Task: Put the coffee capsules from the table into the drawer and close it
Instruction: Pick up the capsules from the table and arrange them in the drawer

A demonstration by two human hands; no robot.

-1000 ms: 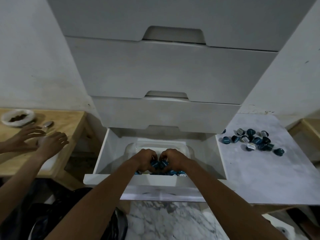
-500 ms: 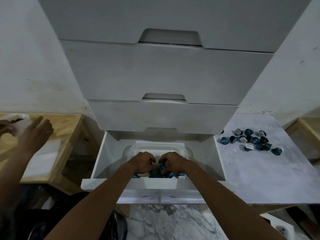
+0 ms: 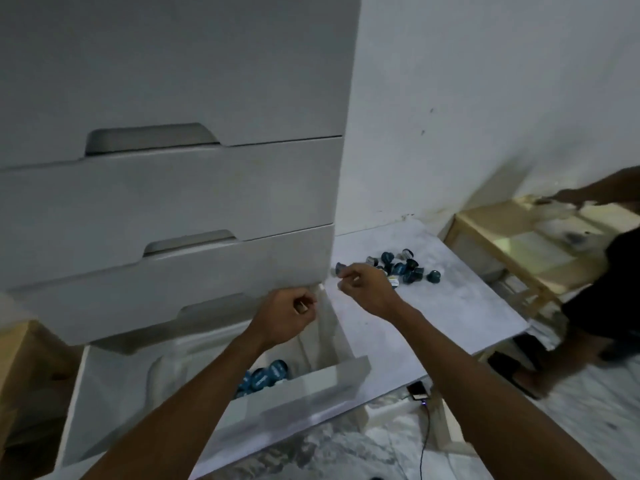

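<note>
Several blue coffee capsules [image 3: 401, 268] lie in a loose pile on the white marble-look table [image 3: 443, 317], to the right of the drawer unit. More capsules [image 3: 266, 374] sit in a clear tub inside the open bottom drawer [image 3: 311, 389]. My left hand [image 3: 289, 315] hovers over the drawer's back right corner with loosely curled fingers, holding nothing. Above the table's left edge, my right hand [image 3: 363, 289] is also loosely curled and empty. Its fingertips are close to the nearest capsule [image 3: 339, 268] of the pile.
Three shut drawers [image 3: 173, 202] stack above the open one. Another person [image 3: 595, 296] stands at the right and reaches over a pale wooden table [image 3: 519, 244]. A small device with a cable [image 3: 419, 393] lies on the marble floor under the table. Wooden furniture [image 3: 20, 358] stands left.
Both hands have lifted out of the drawer, leaving the capsules in it, and moved right toward the table pile. The view has swung to the right.
</note>
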